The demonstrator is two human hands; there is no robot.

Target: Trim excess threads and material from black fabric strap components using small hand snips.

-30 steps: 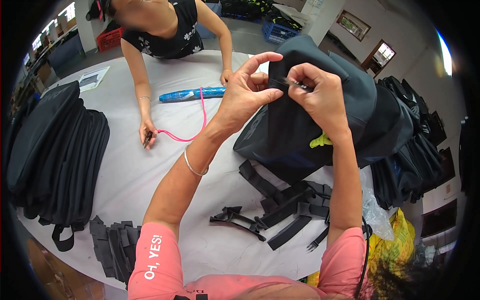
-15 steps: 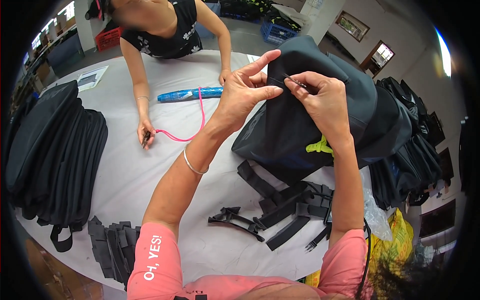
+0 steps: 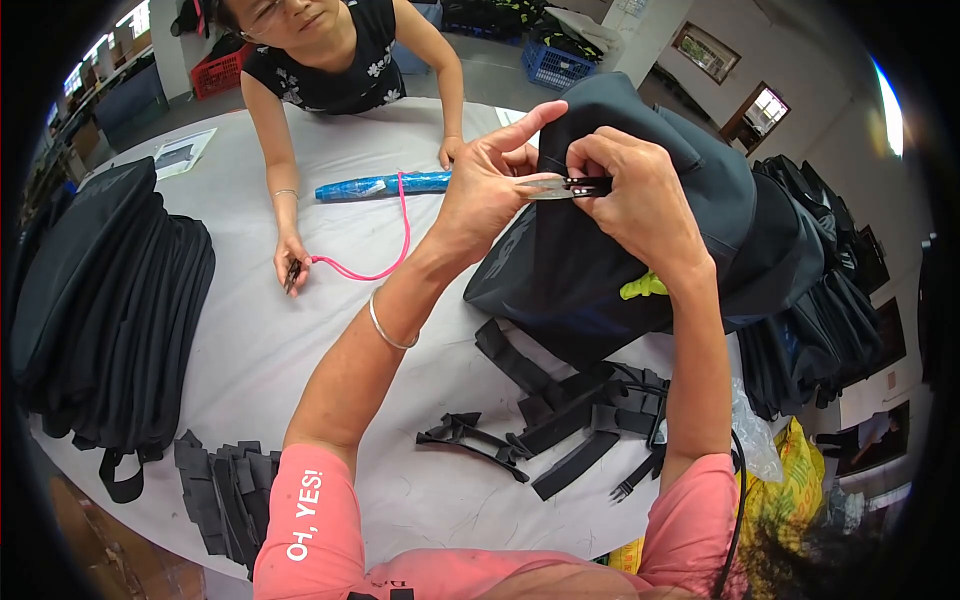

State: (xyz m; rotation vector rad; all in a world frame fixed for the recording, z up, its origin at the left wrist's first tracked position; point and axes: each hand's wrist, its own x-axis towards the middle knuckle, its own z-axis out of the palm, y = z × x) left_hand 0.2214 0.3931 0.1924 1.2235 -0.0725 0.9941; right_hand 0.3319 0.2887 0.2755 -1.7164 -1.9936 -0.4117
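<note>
A large black bag [image 3: 640, 230] of smooth fabric stands on the table at the right. At its upper left edge my left hand [image 3: 485, 185] grips the fabric, thumb in front, index finger stretched out, other fingers curled and partly hidden. In my right hand [image 3: 640, 190] is a pair of thread snips [image 3: 560, 186] with dark handles and silver blades. The blades point left, close to my left thumb; whether they touch it I cannot tell. A yellow-green piece [image 3: 643, 286] shows on the bag below my right wrist.
Black straps with buckles [image 3: 575, 425] lie before me. Folded black bags [image 3: 110, 310] are stacked left, webbing pieces [image 3: 230, 490] nearer. More black bags [image 3: 810, 340] and a yellow sack [image 3: 790, 475] are at right. Across the table [image 3: 330, 350], a person [image 3: 345, 60] stands by a blue wrapped roll [image 3: 380, 186] with pink cord.
The snips have swung round in my right hand, so their blades now show and point left across my left thumb. My left hand has barely moved. The person opposite has raised their head.
</note>
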